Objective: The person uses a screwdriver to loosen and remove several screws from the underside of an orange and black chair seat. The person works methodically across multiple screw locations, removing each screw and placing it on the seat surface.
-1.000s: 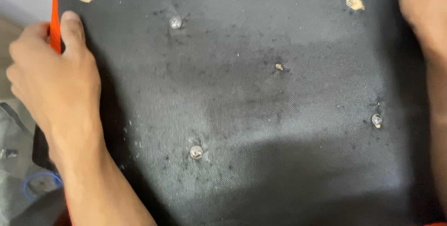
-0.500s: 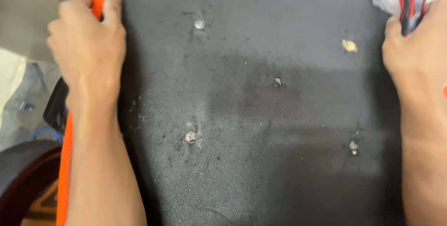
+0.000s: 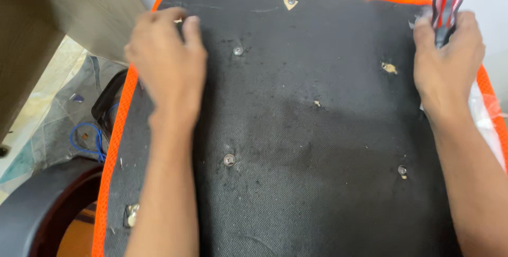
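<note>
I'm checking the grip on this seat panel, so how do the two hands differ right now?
The left hand lies palm-down on the black fabric panel, holding nothing; the right hand grips a red and black tool handle while pressing the panel. The left hand sits inside the orange edging; the right is at the opposite far corner. Both rest on the panel's far end.

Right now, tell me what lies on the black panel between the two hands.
Head view: between left hand and right hand, black panel carries a screw and two small tears.
</note>
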